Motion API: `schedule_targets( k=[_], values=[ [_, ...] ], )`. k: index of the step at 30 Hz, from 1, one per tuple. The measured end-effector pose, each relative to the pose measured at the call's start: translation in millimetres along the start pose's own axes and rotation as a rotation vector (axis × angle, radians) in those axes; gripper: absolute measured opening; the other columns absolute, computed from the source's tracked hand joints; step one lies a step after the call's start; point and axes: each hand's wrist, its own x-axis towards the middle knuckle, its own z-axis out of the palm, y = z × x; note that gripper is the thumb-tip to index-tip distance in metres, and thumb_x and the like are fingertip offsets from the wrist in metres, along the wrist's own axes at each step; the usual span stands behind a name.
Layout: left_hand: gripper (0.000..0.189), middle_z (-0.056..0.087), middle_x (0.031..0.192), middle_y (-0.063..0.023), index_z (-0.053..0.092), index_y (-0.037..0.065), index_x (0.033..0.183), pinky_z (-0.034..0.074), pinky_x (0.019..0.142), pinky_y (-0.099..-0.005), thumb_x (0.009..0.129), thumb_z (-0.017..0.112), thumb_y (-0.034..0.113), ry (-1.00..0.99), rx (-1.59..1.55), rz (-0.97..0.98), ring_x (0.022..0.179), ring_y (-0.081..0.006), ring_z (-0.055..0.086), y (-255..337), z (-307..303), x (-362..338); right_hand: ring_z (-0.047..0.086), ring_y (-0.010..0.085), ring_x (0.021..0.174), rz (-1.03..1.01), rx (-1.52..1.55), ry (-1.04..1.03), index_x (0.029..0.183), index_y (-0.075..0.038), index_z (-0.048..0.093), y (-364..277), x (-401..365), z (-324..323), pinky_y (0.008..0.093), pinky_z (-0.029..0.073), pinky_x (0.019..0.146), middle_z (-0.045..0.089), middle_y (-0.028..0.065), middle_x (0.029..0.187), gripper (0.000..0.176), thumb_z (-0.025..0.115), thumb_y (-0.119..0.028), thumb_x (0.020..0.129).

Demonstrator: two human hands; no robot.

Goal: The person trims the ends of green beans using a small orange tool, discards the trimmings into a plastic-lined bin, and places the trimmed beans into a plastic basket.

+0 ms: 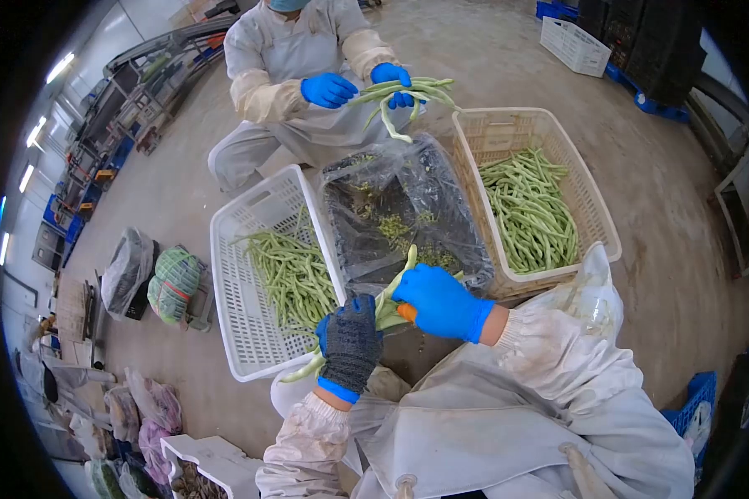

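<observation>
My left hand (349, 343), in a dark grey knit glove over a blue one, is closed round a small bunch of green beans (385, 308). One bean sticks out below it on the left. My right hand (441, 303), in a blue glove, closes on the upper part of the same bunch. A small orange thing (407, 312) shows at its fingers; I cannot make out what it is. Just beyond my hands lies a black tray (349, 258) lined with clear plastic, holding bean trimmings (394, 225).
A white crate (229, 287) with green beans stands left, a beige crate (605, 224) with more beans right. Opposite sits a co-worker (295, 62) in blue gloves, holding several beans. Farther left are a green wrapped bundle (175, 284) and a bag-lined bin (127, 274).
</observation>
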Motion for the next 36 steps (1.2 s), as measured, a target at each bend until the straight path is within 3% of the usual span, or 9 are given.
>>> schedule_targets(
  k=[5, 14, 19, 22, 24, 25, 27, 29, 36],
  values=[
    [0.040, 0.059, 0.084, -0.0085, 0.051, 0.011, 0.097, 0.047, 0.065, -0.0414, 0.065, 0.072, 0.020, 0.015, -0.004, -0.023, 0.077, -0.0265, 0.062, 5.1, -1.1, 3.6, 0.055, 0.0295, 0.084, -0.079, -0.375, 0.081, 0.085, -0.007, 0.060, -10.5, 2.4, -1.2, 0.0401, 0.046, 0.069, 0.056, 0.0107, 0.085, 0.015, 0.060, -0.008, 0.071],
    [0.045, 0.060, 0.086, -0.0107, 0.053, 0.008, 0.106, 0.048, 0.065, -0.0410, 0.065, 0.070, 0.018, -0.068, 0.015, -0.018, 0.077, -0.0278, 0.062, 9.6, -3.2, 5.5, 0.059, 0.0318, 0.073, 0.121, -0.193, 0.200, 0.076, -0.005, 0.060, -5.0, 0.9, 9.9, 0.0427, 0.048, 0.061, 0.059, 0.0137, 0.078, 0.007, 0.058, -0.011, 0.073],
    [0.046, 0.062, 0.093, -0.0120, 0.052, 0.005, 0.109, 0.050, 0.064, -0.0401, 0.067, 0.068, 0.011, 0.053, -0.263, 0.001, 0.078, -0.0297, 0.063, -15.1, 0.2, -8.3, 0.058, 0.0398, 0.077, 0.372, 0.243, 0.680, 0.095, -0.001, 0.061, 56.2, 1.3, -51.0, 0.0412, 0.047, 0.069, 0.062, 0.0167, 0.087, 0.019, 0.057, -0.012, 0.080],
    [0.040, 0.062, 0.093, -0.0102, 0.053, 0.003, 0.108, 0.051, 0.064, -0.0356, 0.071, 0.065, 0.007, 0.169, -0.769, -0.126, 0.079, -0.0259, 0.063, -9.3, 11.3, -13.0, 0.059, 0.0365, 0.084, 0.149, -0.009, 0.814, 0.111, -0.002, 0.058, 68.7, -0.5, -63.1, 0.0395, 0.047, 0.077, 0.061, 0.0173, 0.094, 0.032, 0.061, -0.014, 0.082],
    [0.031, 0.061, 0.086, -0.0084, 0.054, 0.000, 0.106, 0.052, 0.066, -0.0309, 0.077, 0.060, 0.006, 0.108, -1.331, -0.373, 0.078, -0.0207, 0.062, -16.3, 30.5, -16.5, 0.059, 0.0304, 0.089, 0.089, 0.092, 0.672, 0.120, -0.003, 0.053, 68.8, -4.8, -55.4, 0.0371, 0.047, 0.081, 0.060, 0.0175, 0.099, 0.042, 0.064, -0.016, 0.082],
    [0.031, 0.061, 0.086, -0.0084, 0.054, 0.000, 0.106, 0.052, 0.066, -0.0309, 0.077, 0.060, 0.006, 0.108, -1.325, -0.376, 0.078, -0.0207, 0.062, -12.6, 26.5, -17.7, 0.059, 0.0304, 0.089, 0.089, 0.099, 0.674, 0.120, -0.003, 0.053, 58.0, -5.5, -52.8, 0.0371, 0.047, 0.081, 0.060, 0.0175, 0.099, 0.042, 0.064, -0.016, 0.082],
    [0.032, 0.062, 0.086, -0.0116, 0.053, -0.001, 0.107, 0.053, 0.069, -0.0331, 0.077, 0.060, 0.008, -0.003, -1.784, -0.427, 0.079, -0.0234, 0.062, 1.1, 20.8, -20.4, 0.060, 0.0272, 0.090, 0.215, 0.727, 0.244, 0.119, -0.002, 0.054, 26.8, -11.1, -46.1, 0.0350, 0.047, 0.082, 0.061, 0.0159, 0.099, 0.041, 0.064, -0.018, 0.083],
    [0.036, 0.061, 0.087, -0.0123, 0.050, -0.001, 0.111, 0.054, 0.066, -0.0330, 0.077, 0.059, 0.007, -0.060, -1.824, -0.349, 0.076, -0.0226, 0.061, 2.4, 29.5, -22.4, 0.061, 0.0256, 0.088, 0.250, 0.788, 0.101, 0.118, -0.002, 0.055, -0.4, -11.8, -40.9, 0.0339, 0.048, 0.080, 0.061, 0.0153, 0.098, 0.041, 0.064, -0.017, 0.082],
    [0.060, 0.057, 0.108, -0.0164, 0.038, -0.001, 0.130, 0.054, 0.077, -0.0388, 0.077, 0.061, 0.015, -0.007, -2.148, -0.307, 0.091, -0.0270, 0.061, 26.1, 27.2, -22.2, 0.056, 0.0290, 0.090, -0.057, 0.566, 0.160, 0.112, -0.004, 0.059, -23.0, -0.4, -10.9, 0.0366, 0.045, 0.078, 0.057, 0.0125, 0.095, 0.035, 0.063, -0.014, 0.078]
  ],
)
